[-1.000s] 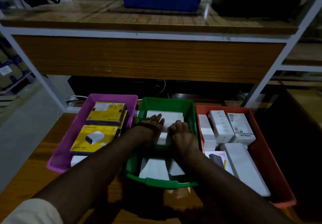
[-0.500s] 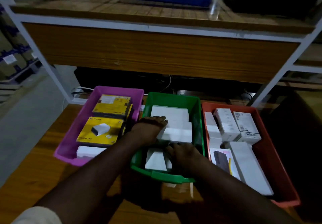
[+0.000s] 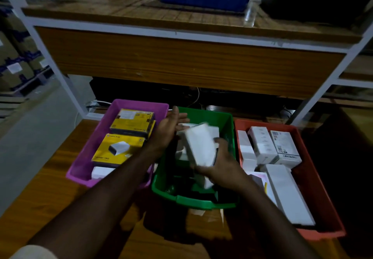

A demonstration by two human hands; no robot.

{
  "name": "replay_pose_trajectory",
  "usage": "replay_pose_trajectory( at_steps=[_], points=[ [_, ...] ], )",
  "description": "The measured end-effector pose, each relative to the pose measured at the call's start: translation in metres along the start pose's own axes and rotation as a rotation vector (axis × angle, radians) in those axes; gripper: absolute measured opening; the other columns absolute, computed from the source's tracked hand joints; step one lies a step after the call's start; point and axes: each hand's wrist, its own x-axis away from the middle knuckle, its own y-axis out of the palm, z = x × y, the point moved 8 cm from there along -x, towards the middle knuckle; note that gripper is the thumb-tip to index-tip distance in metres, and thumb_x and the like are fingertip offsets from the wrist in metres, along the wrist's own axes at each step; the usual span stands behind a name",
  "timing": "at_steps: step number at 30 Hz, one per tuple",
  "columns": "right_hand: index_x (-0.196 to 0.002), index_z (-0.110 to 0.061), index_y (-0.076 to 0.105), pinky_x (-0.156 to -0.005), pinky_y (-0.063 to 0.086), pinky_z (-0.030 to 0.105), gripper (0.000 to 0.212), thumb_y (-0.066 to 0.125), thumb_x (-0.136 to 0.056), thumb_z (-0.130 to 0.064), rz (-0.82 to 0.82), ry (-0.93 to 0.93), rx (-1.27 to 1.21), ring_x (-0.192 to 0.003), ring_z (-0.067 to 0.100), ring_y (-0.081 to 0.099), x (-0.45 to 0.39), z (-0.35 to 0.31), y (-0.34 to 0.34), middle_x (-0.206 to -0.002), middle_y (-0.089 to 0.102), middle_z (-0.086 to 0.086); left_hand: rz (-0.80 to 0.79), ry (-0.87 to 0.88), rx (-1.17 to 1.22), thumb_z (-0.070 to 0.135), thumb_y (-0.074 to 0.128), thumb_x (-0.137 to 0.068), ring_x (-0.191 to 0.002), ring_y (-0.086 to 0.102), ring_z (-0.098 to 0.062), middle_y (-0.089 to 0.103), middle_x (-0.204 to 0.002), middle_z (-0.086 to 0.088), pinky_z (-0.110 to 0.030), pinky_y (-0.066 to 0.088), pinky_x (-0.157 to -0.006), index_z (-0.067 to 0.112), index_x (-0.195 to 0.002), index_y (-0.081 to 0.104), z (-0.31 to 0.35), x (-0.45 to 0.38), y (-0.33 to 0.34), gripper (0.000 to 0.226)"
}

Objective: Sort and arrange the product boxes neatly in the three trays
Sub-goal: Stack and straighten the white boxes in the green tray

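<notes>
A person leans over three plastic trays of product boxes on a wooden table (image 3: 50,188), lifting one white box out of the middle tray.

The right hand (image 3: 224,166) grips a blurred white box (image 3: 199,143), holding it tilted above the green tray (image 3: 203,201) in the centre. The left hand (image 3: 171,127) hovers over the far left corner of that tray, fingers spread, holding nothing, just beside the lifted box. More white boxes lie under the hands, hard to make out. The purple tray (image 3: 84,170) on the left holds two yellow boxes (image 3: 119,149) and a white one near its front edge. The orange tray (image 3: 323,232) on the right holds several white boxes, some upright at the back, a long one (image 3: 288,194) lying flat at the front.
</notes>
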Motion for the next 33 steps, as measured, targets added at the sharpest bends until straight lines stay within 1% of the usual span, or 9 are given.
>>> replay_pose_trajectory(
  at_steps=[3, 7, 12, 15, 17, 20, 22, 26, 33],
  points=[
    [-0.143, -0.041, 0.015, -0.084, 0.062, 0.051, 0.109, 0.082, -0.063, -0.073, 0.212, 0.048, -0.249, -0.118, 0.025, 0.059, 0.001, 0.003, -0.002, -0.142, 0.048, -0.002, -0.206, -0.058, -0.091, 0.039, 0.063, -0.093, -0.093, 0.073, -0.017, 0.07, -0.12, -0.008, -0.044, 0.058, -0.088, 0.016, -0.134, 0.054, -0.007, 0.021, 0.017, 0.048],
    [-0.136, -0.055, 0.019, -0.084, 0.064, 0.041, 0.081, 0.081, -0.084, -0.046, 0.081, -0.086, -0.289, -0.11, 0.008, 0.065, 0.01, -0.009, 0.006, -0.149, 0.048, -0.003, -0.338, -0.006, -0.28, 0.03, 0.067, -0.096, -0.11, 0.07, -0.018, 0.068, -0.13, -0.001, -0.045, 0.059, -0.092, 0.03, -0.144, 0.049, -0.02, 0.031, 0.021, 0.051],
    [-0.165, -0.021, 0.014, -0.12, 0.027, 0.063, 0.129, 0.09, -0.065, -0.051, 0.196, -0.623, 0.742, -0.159, 0.036, 0.006, 0.017, -0.027, -0.008, -0.173, 0.007, 0.009, -0.566, -0.038, -0.604, 0.052, 0.056, -0.098, -0.117, 0.065, -0.017, 0.064, -0.135, 0.005, -0.044, 0.054, -0.099, 0.037, -0.145, 0.051, -0.031, 0.029, 0.023, 0.05],
    [-0.153, -0.016, 0.038, -0.111, 0.039, 0.054, 0.114, 0.086, -0.059, -0.057, 0.084, -0.595, 0.86, -0.134, 0.036, 0.048, 0.015, -0.021, 0.011, -0.143, 0.053, 0.011, -0.717, 0.045, -0.817, 0.058, 0.061, -0.09, -0.111, 0.066, -0.015, 0.071, -0.119, 0.003, -0.047, 0.053, -0.097, 0.027, -0.123, 0.07, -0.042, 0.03, 0.037, 0.046],
    [-0.138, -0.02, 0.049, -0.081, 0.048, 0.042, 0.091, 0.074, -0.06, -0.061, 0.063, -0.555, 0.83, -0.098, 0.031, 0.06, 0.018, -0.015, 0.017, -0.113, 0.061, 0.004, -0.679, 0.065, -0.872, 0.06, 0.061, -0.089, -0.098, 0.068, -0.012, 0.074, -0.107, 0.0, -0.046, 0.055, -0.089, 0.025, -0.113, 0.075, -0.042, 0.027, 0.035, 0.045],
    [-0.109, -0.021, 0.051, -0.06, 0.04, 0.036, 0.065, 0.074, -0.066, -0.063, 0.004, -0.47, 0.814, -0.085, 0.029, 0.057, 0.014, -0.002, 0.026, -0.099, 0.058, 0.002, -0.297, 0.287, -0.954, 0.034, 0.055, -0.101, -0.116, 0.065, -0.017, 0.068, -0.131, -0.004, -0.035, 0.05, -0.101, 0.015, -0.126, 0.069, -0.022, 0.007, 0.015, 0.035],
    [-0.118, -0.015, 0.055, -0.068, 0.047, 0.038, 0.067, 0.078, -0.07, -0.057, -0.046, -0.449, 0.928, -0.097, 0.032, 0.058, 0.007, 0.001, 0.039, -0.11, 0.058, 0.008, -0.231, 0.476, -1.148, 0.018, 0.055, -0.098, -0.139, 0.048, -0.025, 0.046, -0.154, -0.011, -0.034, 0.039, -0.113, 0.008, -0.142, 0.055, -0.013, 0.003, 0.019, 0.045],
    [-0.14, -0.01, 0.049, -0.094, 0.045, 0.044, 0.068, 0.068, -0.088, -0.049, -0.133, -0.332, 1.217, -0.121, 0.035, 0.047, -0.01, 0.001, 0.061, -0.136, 0.046, 0.018, -0.477, 0.291, -1.616, 0.048, 0.069, -0.088, -0.157, 0.001, -0.023, -0.008, -0.17, -0.006, -0.045, 0.02, -0.125, 0.02, -0.161, 0.0, -0.05, -0.009, 0.035, 0.104],
    [-0.147, -0.014, 0.033, -0.084, 0.05, 0.042, 0.082, 0.077, -0.083, -0.04, -0.168, -0.25, 1.149, -0.118, 0.033, 0.049, -0.015, 0.013, 0.069, -0.139, 0.043, 0.016, -0.544, 0.093, -1.723, 0.046, 0.071, -0.086, -0.156, -0.002, -0.027, -0.014, -0.169, -0.005, -0.053, 0.016, -0.124, 0.033, -0.159, -0.009, -0.07, -0.025, 0.043, 0.109]
  ],
)
